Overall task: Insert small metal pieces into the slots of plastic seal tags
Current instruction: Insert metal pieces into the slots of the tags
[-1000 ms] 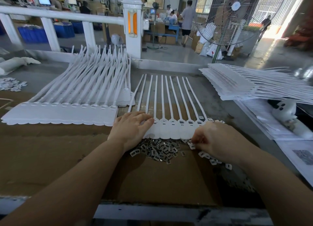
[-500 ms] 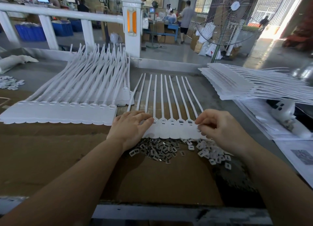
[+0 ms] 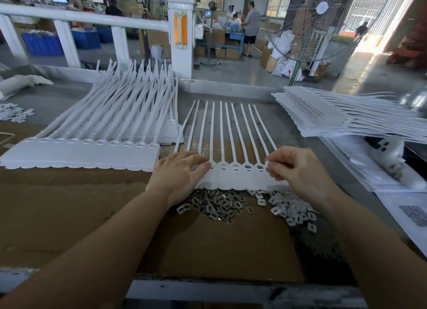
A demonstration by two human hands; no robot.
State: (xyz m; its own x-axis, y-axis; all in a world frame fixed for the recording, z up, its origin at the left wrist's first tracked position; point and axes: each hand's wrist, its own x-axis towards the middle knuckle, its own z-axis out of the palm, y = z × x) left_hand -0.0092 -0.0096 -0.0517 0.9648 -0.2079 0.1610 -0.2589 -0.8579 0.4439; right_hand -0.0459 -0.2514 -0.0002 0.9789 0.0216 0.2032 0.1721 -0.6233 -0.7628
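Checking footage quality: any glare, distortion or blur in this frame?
Head view: daylight blows out the doorway at upper right; wide-angle bending curves the white rail; right hand and seal tags are reasonably sharp; people at the back are soft.

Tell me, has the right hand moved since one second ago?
Yes. The right hand went from the loose pieces near the tags' front edge up and away, to the slots at the strip's right end, pinching a small white piece.

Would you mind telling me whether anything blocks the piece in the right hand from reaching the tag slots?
Nothing visible does. The right hand pinches a small piece just above the rightmost tags of the strip; the left hand rests on the strip's far left end.
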